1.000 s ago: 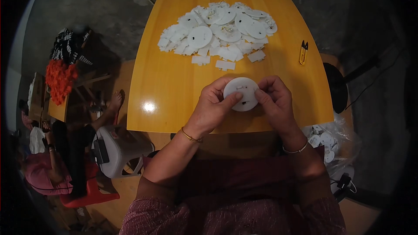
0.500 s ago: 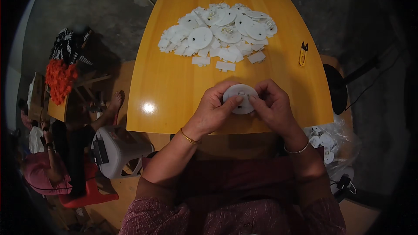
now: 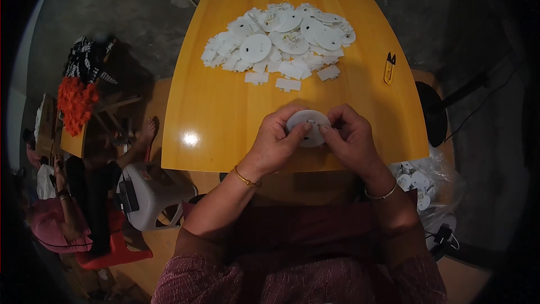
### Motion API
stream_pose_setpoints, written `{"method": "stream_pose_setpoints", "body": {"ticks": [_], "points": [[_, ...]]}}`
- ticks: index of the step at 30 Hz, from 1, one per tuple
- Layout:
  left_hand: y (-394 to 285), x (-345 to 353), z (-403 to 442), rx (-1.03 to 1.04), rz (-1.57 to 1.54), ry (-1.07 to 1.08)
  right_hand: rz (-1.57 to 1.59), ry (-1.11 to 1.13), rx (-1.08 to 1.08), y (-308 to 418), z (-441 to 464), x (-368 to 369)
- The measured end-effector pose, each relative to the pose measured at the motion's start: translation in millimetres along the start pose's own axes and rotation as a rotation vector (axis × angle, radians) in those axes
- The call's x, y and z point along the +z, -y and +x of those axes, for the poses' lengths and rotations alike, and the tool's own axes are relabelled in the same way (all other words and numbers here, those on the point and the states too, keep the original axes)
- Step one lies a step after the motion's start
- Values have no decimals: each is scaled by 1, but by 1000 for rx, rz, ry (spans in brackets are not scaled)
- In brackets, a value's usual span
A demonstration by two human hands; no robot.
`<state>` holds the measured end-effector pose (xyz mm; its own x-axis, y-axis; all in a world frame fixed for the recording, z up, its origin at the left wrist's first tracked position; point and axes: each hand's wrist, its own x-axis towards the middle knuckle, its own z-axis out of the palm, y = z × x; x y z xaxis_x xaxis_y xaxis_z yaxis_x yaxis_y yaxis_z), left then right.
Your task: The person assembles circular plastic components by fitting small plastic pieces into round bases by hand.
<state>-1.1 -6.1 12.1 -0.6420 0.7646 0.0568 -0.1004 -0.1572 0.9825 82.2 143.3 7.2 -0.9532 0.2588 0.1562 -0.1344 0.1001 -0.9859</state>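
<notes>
My left hand (image 3: 279, 138) is closed around the left side of a round white plastic disc (image 3: 309, 117), its thumb pressed on the face. The disc has small dark slots or marks and a little raised part near its middle. At the disc's right edge, my right hand (image 3: 350, 134) is closed too, with thumb and forefinger pinching there. Whether a tiny part sits between those fingertips is hidden. Both hands are just above the near edge of the table. Beyond them lies a heap of similar white discs (image 3: 256, 48) and small white rectangular pieces (image 3: 288, 84).
Yellow-handled thread snips (image 3: 388, 68) lie at the right of the yellow wooden table (image 3: 219, 118). A clear plastic bag of white discs (image 3: 419, 181) is below right. To the left are a grey stool (image 3: 152, 197), orange material (image 3: 77, 104) and a seated person (image 3: 62, 219).
The whole view has shifted slightly. Both hands stay on the disc, and the right fingertips have moved only a little at its edge.
</notes>
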Motion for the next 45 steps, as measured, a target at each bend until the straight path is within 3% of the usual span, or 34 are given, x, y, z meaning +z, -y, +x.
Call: {"method": "stream_pose_setpoints", "body": {"ticks": [22, 29, 34, 37, 45], "points": [[0, 10, 0, 56, 51, -105, -233, -57, -87, 18, -4, 3], [2, 4, 3, 34, -9, -19, -158, -3, -6, 23, -3, -3], [3, 5, 4, 59, 210, 11, -37, 23, -14, 11, 6, -7], [7, 1, 5, 30, 162, 23, -154, 71, -34, 9, 7, -5], [1, -1, 4, 26, -78, 19, 56, 19, 11, 5, 7, -3]]}}
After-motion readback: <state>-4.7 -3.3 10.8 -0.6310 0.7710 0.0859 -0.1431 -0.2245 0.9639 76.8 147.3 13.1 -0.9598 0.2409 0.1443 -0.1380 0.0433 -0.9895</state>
